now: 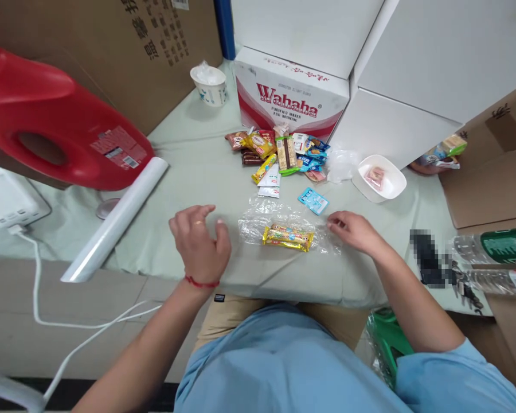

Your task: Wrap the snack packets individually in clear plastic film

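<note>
A yellow-wrapped snack bar [288, 237] lies flat on a crumpled clear plastic film [251, 226] near the front of the table. To the left of the film, my left hand [202, 241] hovers palm down with thumb and fingers apart, holding nothing. My right hand [352, 230] is at the film's right edge, its fingertips drawn together; whether they pinch the film cannot be made out. A small blue packet [313, 201] rests just behind the film, close to my right fingertips. Farther back is a pile of wrapped snacks [286, 154] with two white sachets [269, 180] in front.
Behind the pile stands a Wahaha water carton [292, 94]. A white bowl [380, 178] with a pink packet sits to the right, a paper cup [210, 86] at the back left. On the left are a red jug [64, 115] and a white roll [116, 221]; bottles [499, 246] lie at right.
</note>
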`<state>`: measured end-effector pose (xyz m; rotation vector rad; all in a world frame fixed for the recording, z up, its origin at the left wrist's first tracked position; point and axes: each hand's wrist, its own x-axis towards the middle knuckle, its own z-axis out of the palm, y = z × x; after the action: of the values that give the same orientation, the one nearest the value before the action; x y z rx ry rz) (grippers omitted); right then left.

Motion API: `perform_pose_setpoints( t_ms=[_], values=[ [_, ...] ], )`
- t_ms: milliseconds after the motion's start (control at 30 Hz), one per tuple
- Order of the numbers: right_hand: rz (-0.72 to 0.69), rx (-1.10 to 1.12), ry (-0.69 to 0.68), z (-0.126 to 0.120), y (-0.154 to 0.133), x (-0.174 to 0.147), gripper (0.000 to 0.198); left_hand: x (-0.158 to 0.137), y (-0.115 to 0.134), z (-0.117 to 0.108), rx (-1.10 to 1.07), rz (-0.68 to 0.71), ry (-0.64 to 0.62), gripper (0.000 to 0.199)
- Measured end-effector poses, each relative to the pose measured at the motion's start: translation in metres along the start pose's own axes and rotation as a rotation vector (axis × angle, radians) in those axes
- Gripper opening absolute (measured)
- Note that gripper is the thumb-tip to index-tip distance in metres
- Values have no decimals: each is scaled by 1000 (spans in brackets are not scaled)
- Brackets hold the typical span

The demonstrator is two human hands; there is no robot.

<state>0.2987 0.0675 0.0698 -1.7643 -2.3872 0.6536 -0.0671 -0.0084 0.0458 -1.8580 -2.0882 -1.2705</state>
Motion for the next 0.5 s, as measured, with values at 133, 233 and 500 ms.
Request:
perform_pose_setpoints(
  t_ms=[133,233,500],
  values=[
    [-138,-92,114,-21,-20,29,34,-29,41,-7,-147,356,-55,33],
    [-161,-185,48,-6,-47,63,39,-42,67,17,-160,474,-314,37],
    [-133,35,-229,15,-74,103,10,-52,68,58,25,436,-521,37]
  ],
)
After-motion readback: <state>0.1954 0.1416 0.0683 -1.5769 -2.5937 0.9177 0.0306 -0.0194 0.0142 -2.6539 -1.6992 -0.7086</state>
